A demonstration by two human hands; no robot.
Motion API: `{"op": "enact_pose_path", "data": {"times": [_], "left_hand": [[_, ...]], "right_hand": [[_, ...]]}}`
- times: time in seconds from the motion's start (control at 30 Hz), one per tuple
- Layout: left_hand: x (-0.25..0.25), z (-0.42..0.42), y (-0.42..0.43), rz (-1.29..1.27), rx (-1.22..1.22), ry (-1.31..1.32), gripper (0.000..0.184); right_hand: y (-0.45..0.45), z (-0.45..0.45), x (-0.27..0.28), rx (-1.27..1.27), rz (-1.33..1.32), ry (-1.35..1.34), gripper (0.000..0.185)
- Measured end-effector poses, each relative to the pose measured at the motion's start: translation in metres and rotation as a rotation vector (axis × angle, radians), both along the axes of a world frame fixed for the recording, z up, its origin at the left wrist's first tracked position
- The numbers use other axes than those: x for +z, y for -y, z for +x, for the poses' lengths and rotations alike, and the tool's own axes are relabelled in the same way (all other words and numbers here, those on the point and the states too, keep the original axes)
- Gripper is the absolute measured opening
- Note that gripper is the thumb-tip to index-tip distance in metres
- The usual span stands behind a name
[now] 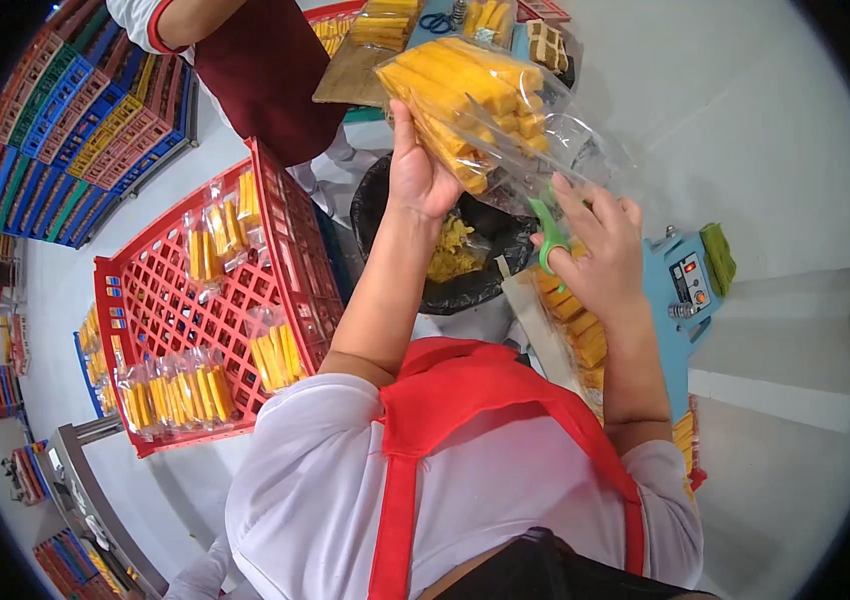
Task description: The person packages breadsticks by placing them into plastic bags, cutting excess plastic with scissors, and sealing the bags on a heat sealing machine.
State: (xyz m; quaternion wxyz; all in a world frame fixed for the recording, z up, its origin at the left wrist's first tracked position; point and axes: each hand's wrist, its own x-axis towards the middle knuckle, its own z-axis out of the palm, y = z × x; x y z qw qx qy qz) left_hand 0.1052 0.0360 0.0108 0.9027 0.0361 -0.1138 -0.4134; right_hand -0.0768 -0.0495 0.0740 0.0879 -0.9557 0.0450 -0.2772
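A clear plastic bag of yellow sticks is raised in front of me, tilted, with its loose plastic end toward the right. My left hand supports the bag from below and at its left side, the thumb pointing up along it. In my right hand is a pair of scissors with green handles, fingers through or around the loops. The scissors are up against the slack plastic end of the bag; their blades are hard to make out through the film.
Below the bag stands a bin with a black liner and yellow scraps. A red crate with several bagged sticks is at left. On the right are a blue machine and more yellow pieces. A co-worker in a maroon apron stands ahead.
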Motion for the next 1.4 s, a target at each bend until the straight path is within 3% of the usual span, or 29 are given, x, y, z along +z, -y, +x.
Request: {"op": "enact_pose_path", "data": {"times": [0.53,0.87,1.03,1.4], "left_hand": [[0.005,-0.008,0.001,-0.065,-0.068,0.058,0.058],[-0.011,0.015,-0.012,0.066,0.109,0.009,0.058],[-0.012,0.03,-0.027,0.047,0.203,0.086,0.061],[-0.021,0.042,-0.04,0.125,0.285,0.123,0.063]], "right_hand": [[0.01,0.003,-0.013,0.068,0.066,0.102,0.045],[0.022,0.004,-0.006,0.081,0.05,0.069,0.046],[0.026,-0.003,0.02,0.092,0.035,-0.227,0.049],[0.018,0.013,0.052,0.114,-0.166,-0.291,0.045]]}}
